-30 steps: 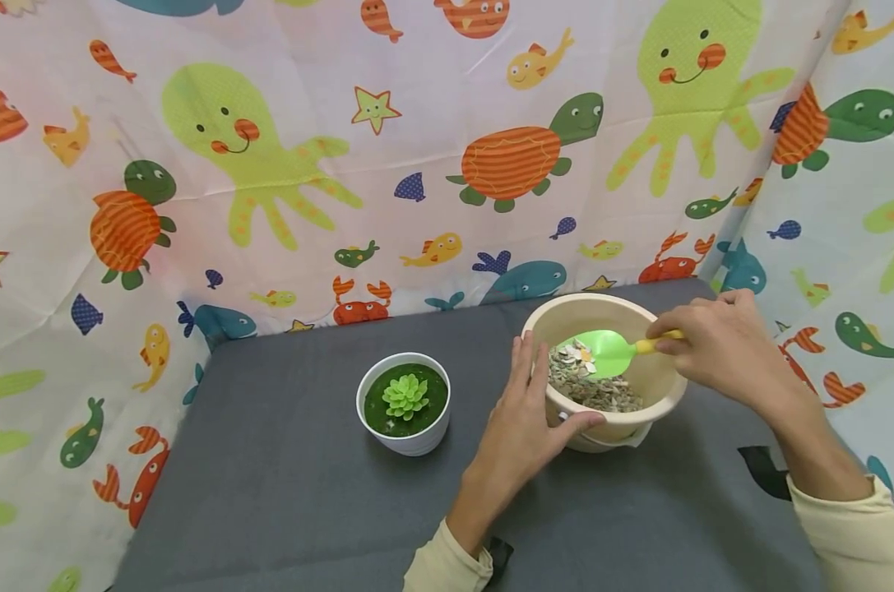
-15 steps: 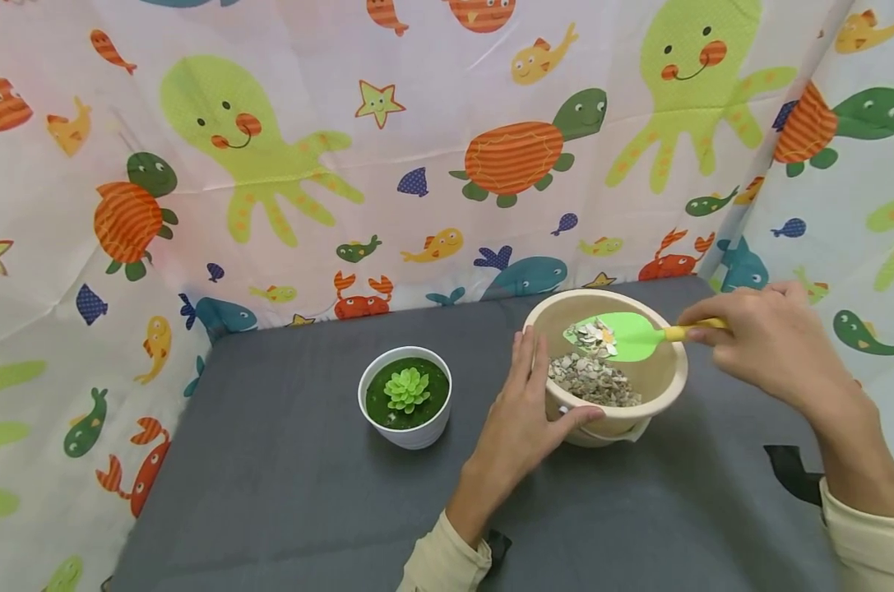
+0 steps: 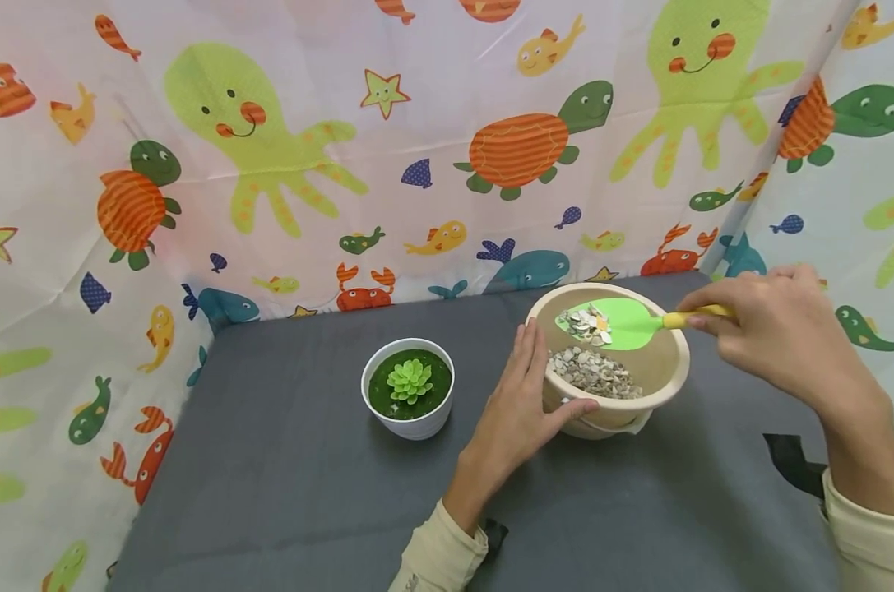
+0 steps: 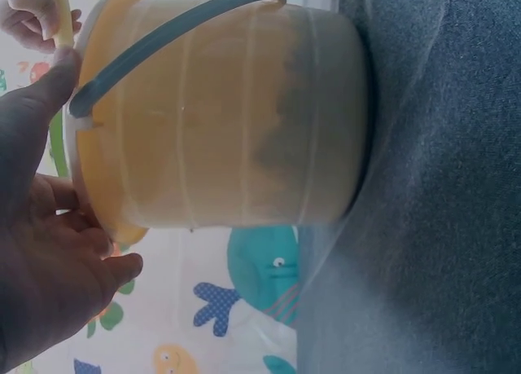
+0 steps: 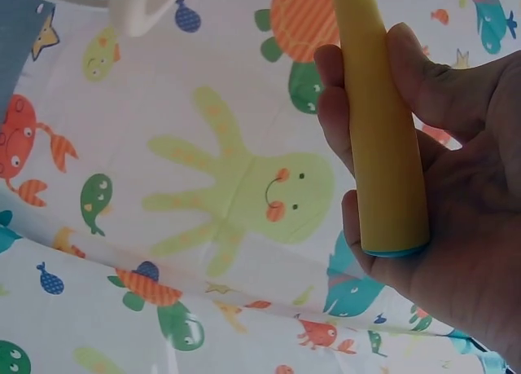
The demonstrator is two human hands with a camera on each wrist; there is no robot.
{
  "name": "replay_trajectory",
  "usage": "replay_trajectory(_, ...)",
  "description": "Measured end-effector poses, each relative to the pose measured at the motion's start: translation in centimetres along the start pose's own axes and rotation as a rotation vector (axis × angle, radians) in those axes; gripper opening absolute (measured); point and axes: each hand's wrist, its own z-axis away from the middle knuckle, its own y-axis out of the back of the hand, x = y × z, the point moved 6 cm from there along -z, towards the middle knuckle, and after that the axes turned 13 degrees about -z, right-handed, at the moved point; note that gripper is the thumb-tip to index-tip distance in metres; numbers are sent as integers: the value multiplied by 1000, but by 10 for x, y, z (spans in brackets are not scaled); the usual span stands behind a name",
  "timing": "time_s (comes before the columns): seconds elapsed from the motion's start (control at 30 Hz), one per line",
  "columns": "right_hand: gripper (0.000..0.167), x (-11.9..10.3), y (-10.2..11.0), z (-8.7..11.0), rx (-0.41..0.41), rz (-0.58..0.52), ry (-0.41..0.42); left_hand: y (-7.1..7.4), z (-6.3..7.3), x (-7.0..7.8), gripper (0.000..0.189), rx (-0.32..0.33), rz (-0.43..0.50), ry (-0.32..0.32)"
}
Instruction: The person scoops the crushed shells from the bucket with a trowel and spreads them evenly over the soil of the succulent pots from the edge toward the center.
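Observation:
My right hand [image 3: 783, 333] grips the yellow handle [image 5: 384, 146] of a small green toy shovel [image 3: 627, 324]. Pale, chip-like bits [image 3: 589, 324] lie on the blade, which is above the inside of a cream bucket [image 3: 657, 374]. Loose grey-beige chips [image 3: 595, 372] cover part of the bucket's bottom. My left hand [image 3: 513, 415] rests against the bucket's left side with straight fingers, its thumb at the near rim. In the left wrist view the bucket [image 4: 203, 138] stands on the cloth, its grey handle [image 4: 179, 44] hanging down along the outside.
A white pot [image 3: 414, 426] with a green succulent [image 3: 409, 381] stands left of the bucket. Grey cloth [image 3: 291, 460] covers the table. A curtain [image 3: 417, 82] printed with sea animals hangs behind and at both sides.
The right hand has raised the shovel, loaded with chips, off the pile and drawn it slightly right. The left hand stays at the bucket's rim. The head view has shifted slightly.

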Motion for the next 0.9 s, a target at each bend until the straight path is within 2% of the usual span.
replay_trajectory(0.27, 18, -13, -2, -7, -20, -54, -26, 14, 7, -17, 117, -28, 11, 7)
replay_trajectory(0.37, 20, -22, -4, -11, -1, -80, 24, 26, 12, -26, 118, -1, 9, 19)
replay_trajectory(0.57, 22, -39, -11, -18, 34, -118, 115, 52, 24, -50, 116, 46, -1, 87)
replay_trajectory(0.63, 22, -45, -15, -21, 29, -131, 131, 60, 30, -62, 117, 57, 4, 114)
replay_trajectory(0.73, 22, -55, -26, -27, -3, -164, 139, 71, 41, -88, 120, 71, 18, 158)
replay_trajectory(0.9, 21, -78, -55, -36, -67, -217, 185, 84, 59, -145, 125, 8, 84, 274)
